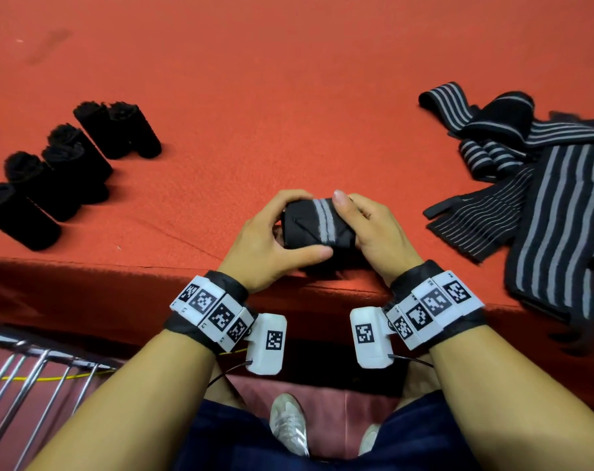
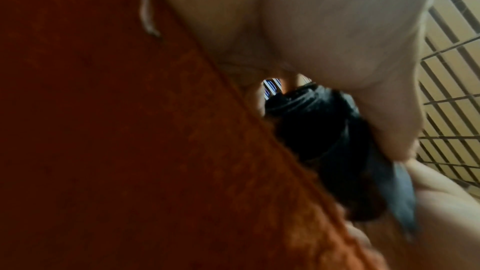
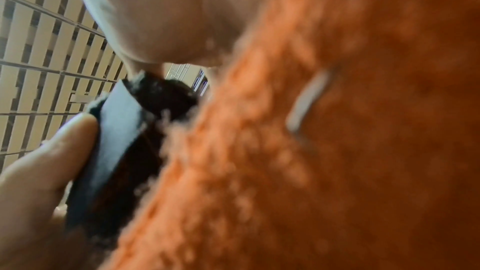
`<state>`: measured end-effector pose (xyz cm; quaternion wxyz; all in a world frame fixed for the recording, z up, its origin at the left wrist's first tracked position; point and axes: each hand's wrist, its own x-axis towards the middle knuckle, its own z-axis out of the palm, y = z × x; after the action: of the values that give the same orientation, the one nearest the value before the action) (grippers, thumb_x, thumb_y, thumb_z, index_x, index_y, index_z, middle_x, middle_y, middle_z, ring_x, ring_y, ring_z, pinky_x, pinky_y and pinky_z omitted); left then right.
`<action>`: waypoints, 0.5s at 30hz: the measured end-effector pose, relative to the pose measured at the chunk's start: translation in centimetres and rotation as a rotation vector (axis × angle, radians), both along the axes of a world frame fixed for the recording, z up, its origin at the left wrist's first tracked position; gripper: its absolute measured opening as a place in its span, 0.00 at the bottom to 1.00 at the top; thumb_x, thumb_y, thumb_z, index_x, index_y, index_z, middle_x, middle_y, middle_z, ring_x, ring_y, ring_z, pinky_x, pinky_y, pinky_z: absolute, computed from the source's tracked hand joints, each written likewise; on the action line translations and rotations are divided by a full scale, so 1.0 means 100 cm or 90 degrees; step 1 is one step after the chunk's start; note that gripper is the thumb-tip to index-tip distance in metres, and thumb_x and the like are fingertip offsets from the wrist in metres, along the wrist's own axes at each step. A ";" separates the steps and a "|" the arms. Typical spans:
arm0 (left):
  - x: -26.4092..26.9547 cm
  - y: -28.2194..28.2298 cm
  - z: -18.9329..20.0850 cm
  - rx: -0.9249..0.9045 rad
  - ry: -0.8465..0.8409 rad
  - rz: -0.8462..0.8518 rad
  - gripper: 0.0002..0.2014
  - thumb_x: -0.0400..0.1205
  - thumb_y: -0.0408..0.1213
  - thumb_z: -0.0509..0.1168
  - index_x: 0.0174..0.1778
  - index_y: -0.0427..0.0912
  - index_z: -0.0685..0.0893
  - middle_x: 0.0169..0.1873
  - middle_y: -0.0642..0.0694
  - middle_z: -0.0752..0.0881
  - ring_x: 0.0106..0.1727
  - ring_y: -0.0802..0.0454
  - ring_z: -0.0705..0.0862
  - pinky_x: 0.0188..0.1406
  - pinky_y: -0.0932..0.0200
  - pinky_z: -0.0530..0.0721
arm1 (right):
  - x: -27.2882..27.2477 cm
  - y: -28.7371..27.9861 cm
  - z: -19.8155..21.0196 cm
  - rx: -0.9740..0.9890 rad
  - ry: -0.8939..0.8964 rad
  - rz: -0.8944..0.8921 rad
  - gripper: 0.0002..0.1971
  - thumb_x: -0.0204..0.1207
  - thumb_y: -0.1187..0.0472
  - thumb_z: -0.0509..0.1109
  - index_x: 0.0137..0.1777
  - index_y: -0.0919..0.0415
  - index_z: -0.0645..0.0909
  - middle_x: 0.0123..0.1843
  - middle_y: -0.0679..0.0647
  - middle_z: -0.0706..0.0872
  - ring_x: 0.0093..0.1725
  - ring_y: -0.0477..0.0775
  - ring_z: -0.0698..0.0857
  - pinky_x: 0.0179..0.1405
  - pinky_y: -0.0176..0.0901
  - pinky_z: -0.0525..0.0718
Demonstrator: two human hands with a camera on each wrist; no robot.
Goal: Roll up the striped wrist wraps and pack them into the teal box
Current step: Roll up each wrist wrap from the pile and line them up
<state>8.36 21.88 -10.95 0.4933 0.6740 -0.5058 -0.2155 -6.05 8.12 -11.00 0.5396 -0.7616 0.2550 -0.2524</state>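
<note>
The rolled wrap (image 1: pixel 317 226) is black with two grey stripes, and the loose wraps (image 1: pixel 540 185) are black with grey stripes. The finished rolls (image 1: pixel 68 168) look plain black. The table cover (image 1: pixel 289 96) is orange-red.

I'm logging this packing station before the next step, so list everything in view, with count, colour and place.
rolled wrist wrap: one, black with grey stripes, held in both hands at the table's near edge
finished rolls: about six, black, lying in a row at the table's left
unrolled wrist wraps: a heap, count unclear, black with grey stripes, at the table's right
table cover: one, red-orange felt
metal rack: one, silver, below the table at left
teal box: not in view
shoes: two, white, on the floor
wrist camera bands: two, black and white
left hand: grips the roll's left end
right hand: grips the roll's right end
</note>
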 end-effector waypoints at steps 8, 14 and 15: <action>-0.002 -0.009 0.001 0.017 0.041 0.080 0.24 0.74 0.71 0.65 0.54 0.57 0.85 0.47 0.56 0.90 0.49 0.53 0.88 0.55 0.38 0.85 | -0.014 -0.001 0.000 0.080 -0.059 0.131 0.35 0.67 0.42 0.80 0.74 0.42 0.75 0.68 0.52 0.83 0.52 0.70 0.90 0.56 0.64 0.90; -0.001 -0.007 0.001 0.069 0.039 0.051 0.28 0.67 0.77 0.66 0.57 0.67 0.81 0.53 0.62 0.89 0.57 0.56 0.88 0.62 0.36 0.84 | -0.012 0.002 -0.003 0.048 -0.069 0.109 0.26 0.73 0.49 0.81 0.69 0.50 0.79 0.61 0.49 0.88 0.61 0.61 0.88 0.64 0.68 0.85; -0.002 -0.006 0.002 0.065 0.048 0.041 0.29 0.66 0.76 0.69 0.59 0.68 0.79 0.55 0.61 0.88 0.59 0.56 0.87 0.62 0.36 0.84 | -0.011 0.002 -0.003 0.043 -0.070 0.101 0.24 0.74 0.48 0.80 0.68 0.51 0.80 0.62 0.48 0.89 0.62 0.52 0.88 0.65 0.61 0.86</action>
<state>8.18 21.30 -10.74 0.4842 0.7054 -0.4532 -0.2503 -7.11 8.33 -11.27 0.5964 -0.7458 0.1719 -0.2418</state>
